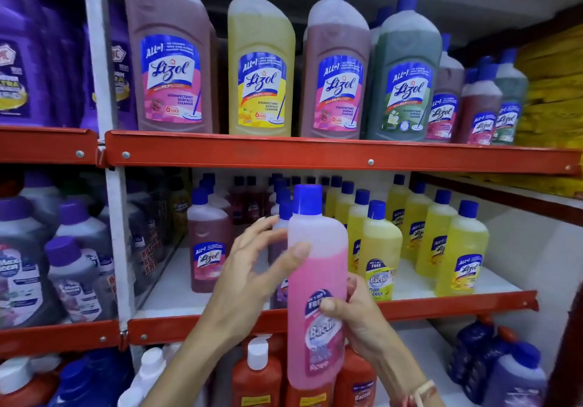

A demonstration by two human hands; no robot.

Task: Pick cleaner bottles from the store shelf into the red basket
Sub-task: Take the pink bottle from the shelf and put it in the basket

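A pink cleaner bottle (315,274) with a blue cap is held upright in front of the middle shelf (441,304). My right hand (356,312) grips its lower half around the label. My left hand (255,268) rests against the bottle's left side, thumb on the front and fingers spread behind it toward the shelf. Behind it stand a purple bottle, a dark red Lizol bottle (208,249) and several yellow cleaner bottles (460,249). The red basket is not in view.
The top shelf (315,152) carries large Lizol bottles in red, yellow and green. Purple-capped jugs (63,264) fill the left bay past a white upright post (115,233). Orange bottles (255,375) and dark blue bottles (492,359) stand on the bottom shelf.
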